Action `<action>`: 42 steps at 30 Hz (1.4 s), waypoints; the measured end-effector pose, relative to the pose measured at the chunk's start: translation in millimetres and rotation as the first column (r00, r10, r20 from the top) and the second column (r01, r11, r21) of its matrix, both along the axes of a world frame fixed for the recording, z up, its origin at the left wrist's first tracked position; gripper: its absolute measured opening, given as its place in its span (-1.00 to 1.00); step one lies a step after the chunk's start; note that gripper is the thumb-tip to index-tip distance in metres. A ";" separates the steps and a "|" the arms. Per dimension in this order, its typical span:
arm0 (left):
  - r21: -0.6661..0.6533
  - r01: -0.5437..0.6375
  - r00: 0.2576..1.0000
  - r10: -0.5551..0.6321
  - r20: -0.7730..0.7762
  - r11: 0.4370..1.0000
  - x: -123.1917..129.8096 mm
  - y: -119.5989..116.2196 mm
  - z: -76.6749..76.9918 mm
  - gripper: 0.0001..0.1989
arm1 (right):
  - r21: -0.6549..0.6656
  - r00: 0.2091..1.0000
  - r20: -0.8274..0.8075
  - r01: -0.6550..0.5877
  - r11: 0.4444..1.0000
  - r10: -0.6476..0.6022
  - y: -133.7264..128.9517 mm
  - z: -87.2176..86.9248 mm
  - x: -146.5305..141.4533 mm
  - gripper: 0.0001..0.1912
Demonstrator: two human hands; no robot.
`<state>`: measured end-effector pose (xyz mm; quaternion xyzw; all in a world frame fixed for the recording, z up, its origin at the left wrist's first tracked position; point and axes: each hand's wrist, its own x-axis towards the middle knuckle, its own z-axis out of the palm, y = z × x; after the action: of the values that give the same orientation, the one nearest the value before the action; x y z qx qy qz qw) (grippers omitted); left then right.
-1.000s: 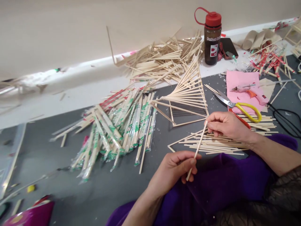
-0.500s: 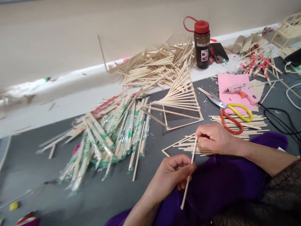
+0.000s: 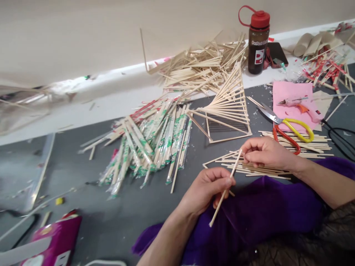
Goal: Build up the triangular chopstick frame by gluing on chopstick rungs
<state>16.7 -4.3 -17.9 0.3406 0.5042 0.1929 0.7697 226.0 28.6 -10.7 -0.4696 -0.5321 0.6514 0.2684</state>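
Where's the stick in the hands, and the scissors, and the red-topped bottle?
Stick (image 3: 218, 208): head view, on its lower half.
Scissors (image 3: 278, 120): head view, on the metal around the pivot.
Bottle (image 3: 257, 55): head view, on its dark body.

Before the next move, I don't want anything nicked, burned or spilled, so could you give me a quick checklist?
1. Stick held: ok. The left hand grips it partway along, and the right hand is at its upper end.
2. Scissors well away: not ok. They lie close by the right hand, handles toward it.
3. Glue gun put down: ok, on the pink sheet.
4. Glue gun cool: cannot tell.
5. Bottle upright and closed: ok, lid on.
6. Frame out of the hands: ok, on the table, though a corner is near the right hand.
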 end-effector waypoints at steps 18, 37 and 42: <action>0.074 0.110 0.989 -0.102 -0.103 0.991 5.8 -3.4 -5.1 -0.67 | 0.501 0.871 0.490 -0.261 0.825 -0.022 -1.0 -0.8 1.7 -0.81; -0.085 0.037 0.998 -0.033 0.049 0.996 -0.1 1.3 -4.2 -0.65 | 0.637 0.794 0.595 -0.371 0.676 -0.126 -2.5 -9.6 2.8 -0.78; -0.107 -0.017 0.993 0.029 0.112 0.994 -7.5 2.3 -8.2 -0.60 | 0.302 0.960 0.267 0.001 0.953 -0.085 8.2 -2.7 9.1 -0.81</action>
<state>9.2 -2.0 -26.1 0.2821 0.4732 0.1937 0.8118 235.1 36.9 -13.5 -0.5214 -0.6463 0.4854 0.2735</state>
